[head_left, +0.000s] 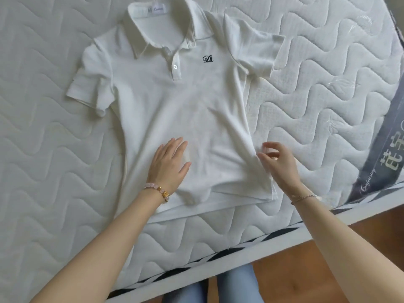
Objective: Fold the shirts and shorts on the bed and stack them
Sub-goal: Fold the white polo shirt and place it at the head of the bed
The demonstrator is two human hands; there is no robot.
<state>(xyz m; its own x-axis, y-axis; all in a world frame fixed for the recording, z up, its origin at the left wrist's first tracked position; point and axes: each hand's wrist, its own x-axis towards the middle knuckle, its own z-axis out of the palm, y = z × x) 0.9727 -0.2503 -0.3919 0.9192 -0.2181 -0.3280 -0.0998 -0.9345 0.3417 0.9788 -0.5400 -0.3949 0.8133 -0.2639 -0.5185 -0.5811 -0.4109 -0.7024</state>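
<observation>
Shirt (175,101): white polo, flat, front up, collar spread.

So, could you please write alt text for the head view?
A white polo shirt lies face up on a quilted mattress; the left hand rests flat near its hem, and the right hand, loosely curled, is at its side edge.

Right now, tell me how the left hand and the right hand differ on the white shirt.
The left hand lies flat, fingers straight, on the lower front of the white polo shirt. The right hand has curled fingers at the shirt's side edge; whether it grips cloth is unclear. The left wrist wears a pink bead bracelet, the right a thin chain. Both hands are near the hem.
</observation>
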